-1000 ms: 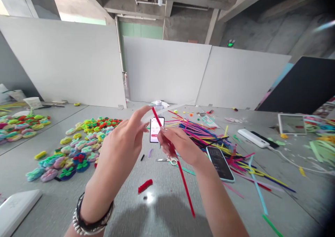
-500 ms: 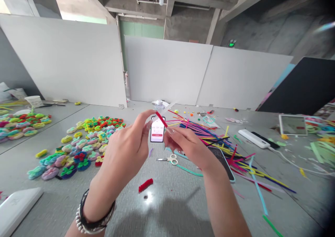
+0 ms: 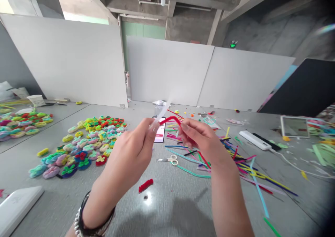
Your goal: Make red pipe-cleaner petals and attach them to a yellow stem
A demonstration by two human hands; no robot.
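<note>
A red pipe cleaner (image 3: 171, 118) arches between my two hands above the table. My left hand (image 3: 131, 149) pinches one end of it, together with a pale translucent strip (image 3: 163, 112) that points up and away. My right hand (image 3: 205, 139) is closed on the other side of the pipe cleaner; a red length also shows below that hand, though I cannot tell if it is the same piece. Below the hands lie small scissors (image 3: 171, 160) with white handles. Nearer to me rests a short, thick red fuzzy piece (image 3: 146, 185).
Many fuzzy flower shapes (image 3: 89, 148) are heaped on the left. Loose coloured pipe cleaners (image 3: 251, 172) spread to the right. A phone (image 3: 160, 135) with a lit screen stands behind my hands, near a bottle (image 3: 159, 108). A white power bank (image 3: 255, 140) with a cable lies at right.
My hands have moved apart, the right one going right. More of the red pipe cleaner shows between them, now bent in an arch. The pale strip stands steeper.
</note>
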